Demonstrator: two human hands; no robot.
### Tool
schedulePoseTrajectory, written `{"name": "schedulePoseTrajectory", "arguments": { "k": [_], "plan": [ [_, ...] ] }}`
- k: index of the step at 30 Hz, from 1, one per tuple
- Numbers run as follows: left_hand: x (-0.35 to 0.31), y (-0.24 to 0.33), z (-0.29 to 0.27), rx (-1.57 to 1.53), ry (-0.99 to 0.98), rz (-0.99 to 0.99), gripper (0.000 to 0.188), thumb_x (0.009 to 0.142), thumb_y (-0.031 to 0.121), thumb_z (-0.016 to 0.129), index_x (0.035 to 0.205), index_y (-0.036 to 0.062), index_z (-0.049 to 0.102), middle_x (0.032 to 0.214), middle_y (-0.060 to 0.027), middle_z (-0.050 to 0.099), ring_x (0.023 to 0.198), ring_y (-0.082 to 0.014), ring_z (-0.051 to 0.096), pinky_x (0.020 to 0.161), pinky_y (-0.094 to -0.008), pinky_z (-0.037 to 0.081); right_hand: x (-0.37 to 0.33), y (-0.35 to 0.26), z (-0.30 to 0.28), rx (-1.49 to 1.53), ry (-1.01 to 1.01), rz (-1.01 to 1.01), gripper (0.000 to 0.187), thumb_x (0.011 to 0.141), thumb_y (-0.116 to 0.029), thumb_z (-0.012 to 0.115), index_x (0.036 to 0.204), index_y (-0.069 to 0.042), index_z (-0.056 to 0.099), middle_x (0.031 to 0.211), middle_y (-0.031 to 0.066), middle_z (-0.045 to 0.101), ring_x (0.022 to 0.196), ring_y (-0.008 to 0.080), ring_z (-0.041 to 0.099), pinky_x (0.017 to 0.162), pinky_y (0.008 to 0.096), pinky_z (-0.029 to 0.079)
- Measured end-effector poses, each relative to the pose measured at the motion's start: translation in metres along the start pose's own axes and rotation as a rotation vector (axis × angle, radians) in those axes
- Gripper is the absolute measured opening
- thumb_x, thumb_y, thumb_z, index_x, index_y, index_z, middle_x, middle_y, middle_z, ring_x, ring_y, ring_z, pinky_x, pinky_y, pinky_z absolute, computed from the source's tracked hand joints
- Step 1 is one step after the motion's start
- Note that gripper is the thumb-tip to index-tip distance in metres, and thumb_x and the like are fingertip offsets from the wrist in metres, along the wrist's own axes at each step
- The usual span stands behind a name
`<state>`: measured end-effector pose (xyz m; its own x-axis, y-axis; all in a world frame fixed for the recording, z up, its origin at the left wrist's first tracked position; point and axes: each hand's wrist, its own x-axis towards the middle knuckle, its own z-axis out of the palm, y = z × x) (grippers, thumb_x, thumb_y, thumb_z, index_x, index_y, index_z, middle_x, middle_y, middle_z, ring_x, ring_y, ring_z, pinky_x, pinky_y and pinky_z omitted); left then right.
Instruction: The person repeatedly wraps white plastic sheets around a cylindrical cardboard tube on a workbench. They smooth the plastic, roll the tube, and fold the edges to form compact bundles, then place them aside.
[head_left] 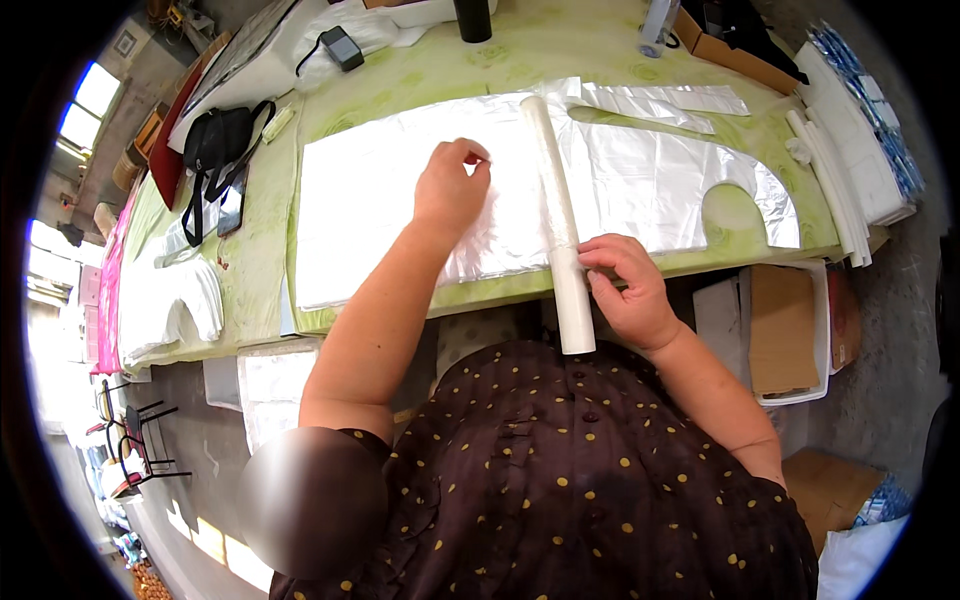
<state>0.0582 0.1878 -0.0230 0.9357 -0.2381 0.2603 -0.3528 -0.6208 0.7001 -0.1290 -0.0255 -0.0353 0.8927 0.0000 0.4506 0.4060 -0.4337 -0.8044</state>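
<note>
A thin, shiny white plastic apron [370,200] lies flat across the table, with a curved cut-out and long straps at its right end. Across it rests a white roll [560,230], slightly tilted, its near end jutting past the table's front edge. My left hand [453,190] is over the plastic left of the roll, thumb and forefinger pinched together; whatever may be between them is too small to make out. Beside the roll's right side is my right hand [632,290], fingers bent and thumb apart, fingertips against or very close to the roll.
The table has a green patterned cover [560,60]. A black bag [215,140] and a phone [231,208] lie at left, near a white folded piece [180,300]. At back are a dark cup [474,20], a small device [341,48] and a cardboard box [735,50]. White rolls [830,180] lie at right.
</note>
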Motion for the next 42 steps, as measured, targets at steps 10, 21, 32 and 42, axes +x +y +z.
{"name": "schedulePoseTrajectory", "arguments": {
  "k": [10,21,32,42],
  "plan": [
    [-0.054,0.024,0.02,-0.014,-0.097,0.328,0.046,0.085,0.006,0.064,0.131,0.0067,0.059,0.112,-0.0132,0.069,0.106,-0.0338,0.064,0.093,-0.0435,0.05,0.007,0.0,0.004,-0.062,0.017,-0.106,0.026,0.081,0.006,0.066,0.104,-0.005,0.069,0.113,0.0114,0.068,0.106,0.0304,0.062,0.092,0.0382,0.051],
    [-0.05,0.034,0.0,0.358,-0.272,0.326,0.064,0.086,0.016,0.068,0.147,0.0129,0.05,0.135,-0.0111,0.059,0.122,-0.032,0.057,0.105,-0.0461,0.043,0.025,-0.003,0.016,-0.159,-0.085,-0.132,0.024,0.08,-0.001,0.068,0.104,-0.007,0.07,0.112,0.0106,0.067,0.109,0.0321,0.06,0.097,0.0408,0.05],
    [-0.031,0.02,0.012,0.123,-0.079,0.647,0.026,0.089,0.02,0.071,0.112,0.0086,0.072,0.13,-0.013,0.066,0.131,-0.0409,0.053,0.111,-0.046,0.043,0.049,0.012,0.008,-0.333,-0.009,-0.106,0.026,0.081,-0.003,0.064,0.108,-0.004,0.067,0.108,0.0145,0.068,0.102,0.0345,0.062,0.091,0.0423,0.051],
    [-0.045,0.007,0.008,-0.056,-0.103,0.503,0.02,0.086,0.01,0.067,0.106,0.0072,0.072,0.134,-0.0125,0.065,0.138,-0.0399,0.05,0.11,-0.0452,0.046,0.169,0.091,0.045,-0.776,-0.368,-0.061,0.058,0.094,-0.036,0.057,0.145,-0.009,0.051,0.152,0.0137,0.049,0.144,0.0331,0.04,0.119,0.0578,0.025]
  ]
}}
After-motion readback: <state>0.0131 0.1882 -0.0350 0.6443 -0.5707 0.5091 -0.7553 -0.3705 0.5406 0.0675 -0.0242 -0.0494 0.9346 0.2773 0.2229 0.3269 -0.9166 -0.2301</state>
